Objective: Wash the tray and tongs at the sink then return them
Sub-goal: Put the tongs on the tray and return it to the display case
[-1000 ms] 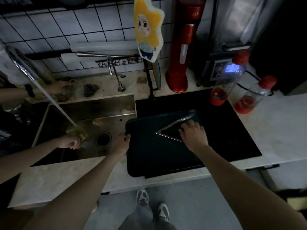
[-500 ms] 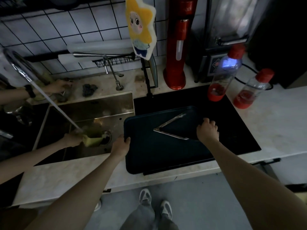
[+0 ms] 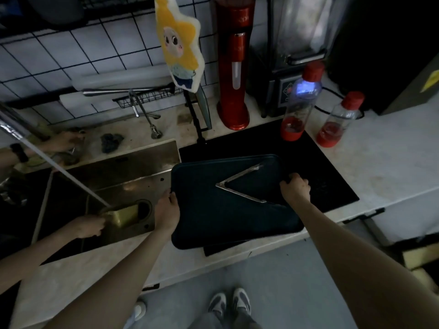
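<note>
A dark tray rests over the black cooktop, just right of the sink. Metal tongs lie spread open in a V on the tray. My left hand grips the tray's left edge beside the sink. My right hand is closed over the tray's right edge, near the tongs' lower tip. The tray looks slightly tilted, its near corner over the counter edge.
Another person's hand holds a yellow sponge under a water stream in the sink; their other hand is at the tap. Two red-capped bottles and a red soda maker stand behind the cooktop.
My right hand left the tongs and slid right to grip the tray's right edge. The tray has shifted slightly. The other person's sponge moved toward the drain.
</note>
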`<state>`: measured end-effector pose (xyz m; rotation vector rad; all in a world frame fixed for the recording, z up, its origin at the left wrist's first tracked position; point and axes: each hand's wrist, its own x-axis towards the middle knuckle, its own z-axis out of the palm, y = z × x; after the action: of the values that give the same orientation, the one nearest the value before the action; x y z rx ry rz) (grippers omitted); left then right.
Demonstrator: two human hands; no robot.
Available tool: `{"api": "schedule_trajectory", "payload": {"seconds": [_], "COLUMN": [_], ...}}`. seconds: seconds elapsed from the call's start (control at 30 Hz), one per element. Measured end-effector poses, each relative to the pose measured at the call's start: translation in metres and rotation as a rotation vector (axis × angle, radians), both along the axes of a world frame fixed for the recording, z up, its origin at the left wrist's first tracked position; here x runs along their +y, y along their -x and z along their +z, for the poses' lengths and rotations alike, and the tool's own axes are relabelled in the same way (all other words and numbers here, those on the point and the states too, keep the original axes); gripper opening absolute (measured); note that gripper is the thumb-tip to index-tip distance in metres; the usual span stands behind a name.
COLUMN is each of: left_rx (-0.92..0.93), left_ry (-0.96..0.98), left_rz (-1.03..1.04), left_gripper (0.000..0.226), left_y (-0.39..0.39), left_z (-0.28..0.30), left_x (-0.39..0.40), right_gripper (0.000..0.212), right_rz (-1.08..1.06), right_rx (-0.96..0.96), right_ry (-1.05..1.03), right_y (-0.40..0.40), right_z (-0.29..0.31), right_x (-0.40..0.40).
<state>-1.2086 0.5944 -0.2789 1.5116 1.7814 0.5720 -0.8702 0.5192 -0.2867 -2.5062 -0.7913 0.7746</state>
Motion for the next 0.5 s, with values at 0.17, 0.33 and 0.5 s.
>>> {"api": "schedule_trajectory", "payload": {"seconds": [0.17, 0.33, 0.5], "left_rx": [-0.025, -0.078, -0.069], "left_ry": [-0.068, 0.04, 0.056], "left_rz": [-0.11, -0.243, -0.429], "left_gripper": [0.035, 0.045, 0.061], "left_y": [-0.011, -0.036, -0.065], "left_z": [0.017, 0.03, 0.019], "left_x": [0.009, 0.019, 0.03], "right_gripper": [0.044, 0.037, 0.035], "right_rz": [-0.098, -0.233, -0.388], "right_rx": [0.006, -0.028, -0.08], "right_ry": [-0.038, -0.064, -0.091], "right_y": [-0.004, -0.009, -0.016], "right_z": [0.0, 0.008, 0.022], "right_x": [-0.034, -0.077, -0.13]}}
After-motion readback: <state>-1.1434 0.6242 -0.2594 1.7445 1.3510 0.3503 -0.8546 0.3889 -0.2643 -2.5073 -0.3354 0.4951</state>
